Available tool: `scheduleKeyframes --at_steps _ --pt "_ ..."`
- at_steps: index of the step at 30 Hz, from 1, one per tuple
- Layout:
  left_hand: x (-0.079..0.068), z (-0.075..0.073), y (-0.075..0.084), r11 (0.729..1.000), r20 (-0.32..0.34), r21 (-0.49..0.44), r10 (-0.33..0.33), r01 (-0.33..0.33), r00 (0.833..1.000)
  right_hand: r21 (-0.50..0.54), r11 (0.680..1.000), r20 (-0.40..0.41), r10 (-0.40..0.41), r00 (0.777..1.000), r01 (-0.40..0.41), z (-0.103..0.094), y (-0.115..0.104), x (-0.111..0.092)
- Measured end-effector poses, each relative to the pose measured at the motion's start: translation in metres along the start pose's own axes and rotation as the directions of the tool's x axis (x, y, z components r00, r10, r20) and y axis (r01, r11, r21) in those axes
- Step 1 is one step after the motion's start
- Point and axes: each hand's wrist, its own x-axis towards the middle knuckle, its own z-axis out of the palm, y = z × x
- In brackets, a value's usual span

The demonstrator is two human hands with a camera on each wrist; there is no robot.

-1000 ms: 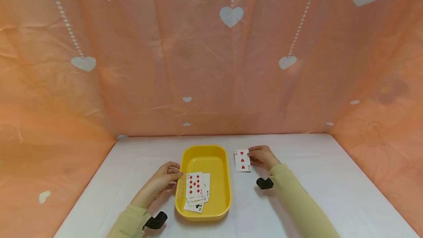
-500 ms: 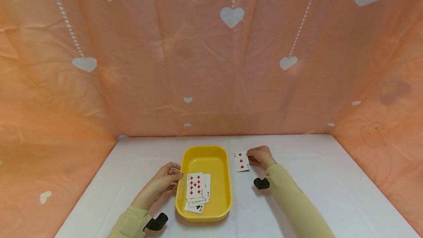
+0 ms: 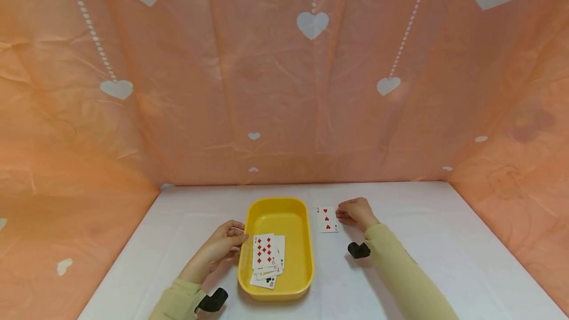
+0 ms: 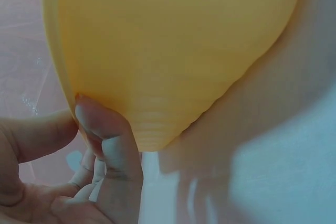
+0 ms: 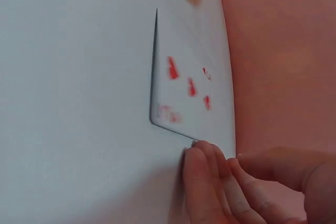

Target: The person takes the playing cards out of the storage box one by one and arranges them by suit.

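Note:
My left hand (image 3: 220,246) pinches the left rim of a yellow plastic tray (image 3: 298,260), and the left wrist view shows the thumb and a finger at the rim. Inside the tray lies a loose pile of playing cards (image 3: 264,251), face up, with the nine of diamonds on top. To the right of the tray a three of hearts (image 3: 327,219) rests face up on the white table. Beside its right edge is my right hand (image 3: 357,212). In the right wrist view, its fingertips (image 5: 195,158) are right at the edge of the three of hearts (image 5: 184,87).
The white tabletop (image 3: 426,241) ends at an orange cloth backdrop (image 3: 284,112) printed with white hearts. More of this cloth rises on the left and right sides. A black wrist piece (image 3: 359,250) sticks out below the right forearm, and another (image 3: 212,300) beside the left.
My right hand has let go of the three of hearts and drawn slightly right, and the card has settled onto the table. My left hand stays at the tray's rim.

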Motion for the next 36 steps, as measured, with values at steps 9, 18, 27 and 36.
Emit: scheduleKeyframes --at_steps 9,18,27,36 --pt "0.002 0.000 0.002 1.000 -0.026 0.006 -0.002 0.002 1.000 -0.006 0.999 0.038 -0.054 0.998 0.054 -0.006 -0.012 -0.009" --pt "0.003 0.000 -0.001 1.000 -0.016 -0.004 -0.007 0.007 1.000 0.016 0.990 0.154 -0.143 0.978 0.142 0.007 -0.043 -0.028" --pt "0.001 0.000 -0.002 1.000 -0.033 0.001 -0.014 0.014 0.999 0.017 0.975 0.289 -0.218 0.932 0.223 0.035 -0.069 -0.050" --pt "0.001 0.000 -0.004 1.000 -0.033 0.003 -0.005 0.005 0.999 -0.033 0.976 0.388 -0.188 0.902 0.217 0.072 -0.079 -0.063"
